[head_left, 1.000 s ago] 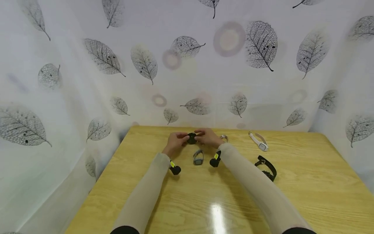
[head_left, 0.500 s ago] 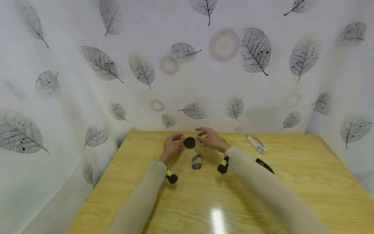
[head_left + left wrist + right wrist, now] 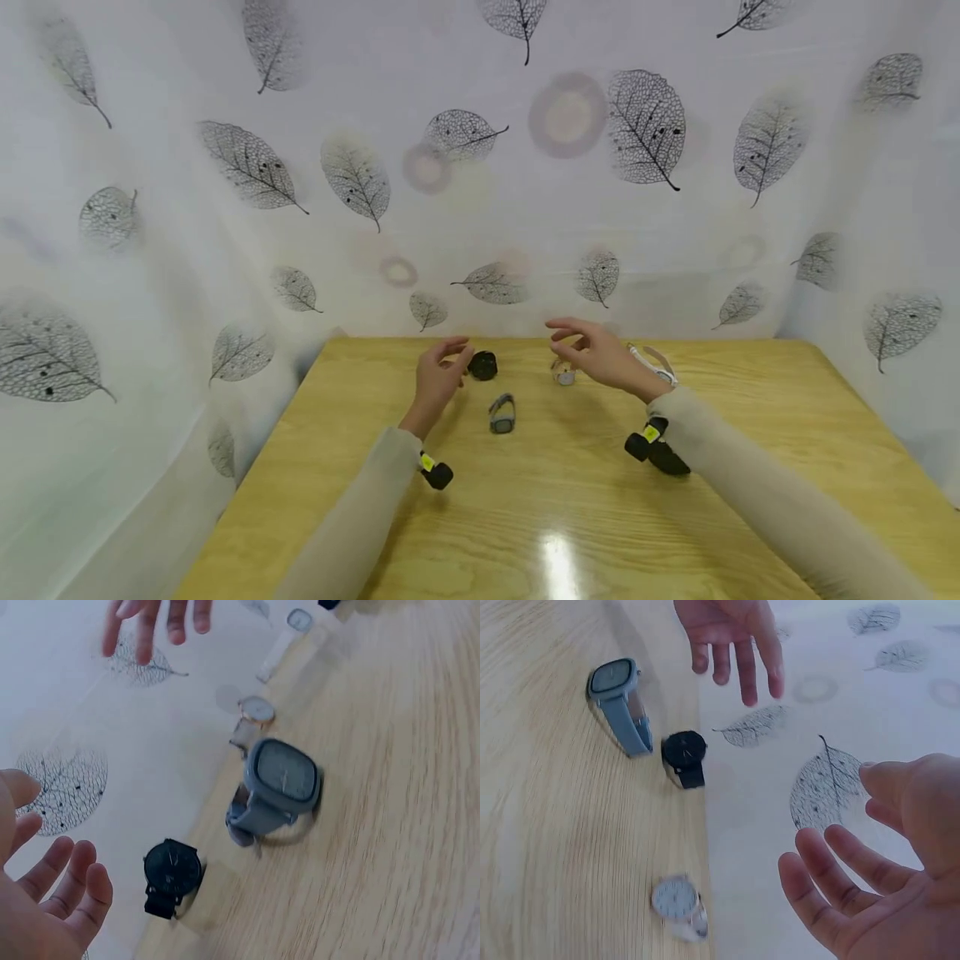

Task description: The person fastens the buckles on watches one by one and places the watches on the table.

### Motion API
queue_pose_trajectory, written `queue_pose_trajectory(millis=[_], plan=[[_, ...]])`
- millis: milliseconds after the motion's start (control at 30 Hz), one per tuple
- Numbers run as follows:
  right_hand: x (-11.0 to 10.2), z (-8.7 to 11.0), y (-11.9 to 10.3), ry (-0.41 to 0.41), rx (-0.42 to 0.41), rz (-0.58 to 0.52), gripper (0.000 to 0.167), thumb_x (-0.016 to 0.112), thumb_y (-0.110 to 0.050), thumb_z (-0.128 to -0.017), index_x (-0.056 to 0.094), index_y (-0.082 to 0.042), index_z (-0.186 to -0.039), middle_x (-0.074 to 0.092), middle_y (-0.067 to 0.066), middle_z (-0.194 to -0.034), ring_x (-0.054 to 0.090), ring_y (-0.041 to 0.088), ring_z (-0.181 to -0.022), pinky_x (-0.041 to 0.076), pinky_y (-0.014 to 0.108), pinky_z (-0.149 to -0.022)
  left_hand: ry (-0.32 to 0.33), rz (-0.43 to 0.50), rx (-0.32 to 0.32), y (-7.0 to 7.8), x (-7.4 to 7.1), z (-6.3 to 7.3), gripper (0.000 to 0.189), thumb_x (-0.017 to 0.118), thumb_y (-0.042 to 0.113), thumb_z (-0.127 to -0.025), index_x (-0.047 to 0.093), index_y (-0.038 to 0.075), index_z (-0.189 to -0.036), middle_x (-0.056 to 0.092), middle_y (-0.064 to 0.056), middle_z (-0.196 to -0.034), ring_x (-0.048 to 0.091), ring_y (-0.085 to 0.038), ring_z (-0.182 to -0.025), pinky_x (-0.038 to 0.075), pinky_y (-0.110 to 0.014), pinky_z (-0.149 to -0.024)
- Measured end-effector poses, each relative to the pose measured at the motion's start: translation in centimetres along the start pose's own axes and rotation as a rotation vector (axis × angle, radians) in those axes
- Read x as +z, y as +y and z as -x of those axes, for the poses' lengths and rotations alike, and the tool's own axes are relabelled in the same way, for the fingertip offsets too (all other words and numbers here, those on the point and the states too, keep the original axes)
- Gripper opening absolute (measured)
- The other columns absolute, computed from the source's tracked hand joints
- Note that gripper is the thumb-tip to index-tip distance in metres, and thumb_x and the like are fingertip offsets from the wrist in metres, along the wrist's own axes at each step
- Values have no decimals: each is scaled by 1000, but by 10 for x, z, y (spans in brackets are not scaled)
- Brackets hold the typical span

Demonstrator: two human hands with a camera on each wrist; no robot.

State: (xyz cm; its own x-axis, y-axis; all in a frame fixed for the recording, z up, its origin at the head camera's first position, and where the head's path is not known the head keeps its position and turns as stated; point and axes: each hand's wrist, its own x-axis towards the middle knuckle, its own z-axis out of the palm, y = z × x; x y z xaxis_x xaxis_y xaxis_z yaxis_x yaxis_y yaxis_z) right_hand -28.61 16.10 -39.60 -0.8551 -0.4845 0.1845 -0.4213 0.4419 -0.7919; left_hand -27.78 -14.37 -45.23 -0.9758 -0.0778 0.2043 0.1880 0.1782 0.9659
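Observation:
My left hand (image 3: 437,382) hovers just left of a round black wristwatch (image 3: 482,366), fingers relaxed and holding nothing. In the left wrist view this black watch (image 3: 172,868) lies dial up, apart from the fingers. My right hand (image 3: 606,360) is in the air, fingers spread loosely, above and right of a small watch with a white dial (image 3: 564,373). The right wrist view shows that white-dial watch (image 3: 675,898) below the loosely bent fingers. A grey-blue watch with a squarish face (image 3: 502,415) stands nearer the front, its strap looped.
Behind my right hand lies a white-strapped watch (image 3: 660,367), partly covered. A black watch (image 3: 667,458) is mostly hidden under the right forearm. The wooden table (image 3: 480,517) ends at a leaf-printed cloth (image 3: 495,208) at the back.
My right hand has let go of the black watch and moved right, past the white-dial watch. My left hand has come off the black watch and stays close to it.

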Motion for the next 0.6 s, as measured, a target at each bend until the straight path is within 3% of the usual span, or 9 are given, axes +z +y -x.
queue_pose_trajectory(millis=[100,233,333,533,600], plan=[[-15,18,6,32,12,20,46,60,-24,-107,52,-15,-151,65,17,-131,71,22,-93,61,35,-73,-6,36,15,4,0,6,27,71,24,-100,72,12,-124,71,-10,-116,64,-18,-67,58,-47,-59],[-34,42,18,79,41,26,45,59,-26,-107,53,-16,-150,65,16,-130,70,22,-94,61,32,-75,-1,60,41,5,-1,12,27,71,24,-100,72,12,-125,70,-9,-118,64,-14,-68,57,-44,-60],[-47,60,27,109,52,32,46,58,-28,-108,52,-15,-151,64,17,-130,69,22,-94,61,33,-75,-4,78,48,3,-3,15,27,71,26,-100,72,14,-124,69,-8,-118,65,-20,-71,57,-37,-58],[-64,88,40,156,98,41,44,58,-27,-107,54,-13,-149,62,20,-131,69,20,-88,62,37,-71,-20,101,47,3,-4,18,28,71,25,-100,72,12,-124,69,-12,-117,64,-48,-85,54,-26,-56],[-68,94,45,173,101,49,43,59,-25,-107,55,-12,-148,62,22,-131,70,20,-86,63,40,-71,-24,101,34,4,-2,17,29,72,24,-100,71,11,-125,68,-14,-117,64,-47,-83,54,-26,-56]])
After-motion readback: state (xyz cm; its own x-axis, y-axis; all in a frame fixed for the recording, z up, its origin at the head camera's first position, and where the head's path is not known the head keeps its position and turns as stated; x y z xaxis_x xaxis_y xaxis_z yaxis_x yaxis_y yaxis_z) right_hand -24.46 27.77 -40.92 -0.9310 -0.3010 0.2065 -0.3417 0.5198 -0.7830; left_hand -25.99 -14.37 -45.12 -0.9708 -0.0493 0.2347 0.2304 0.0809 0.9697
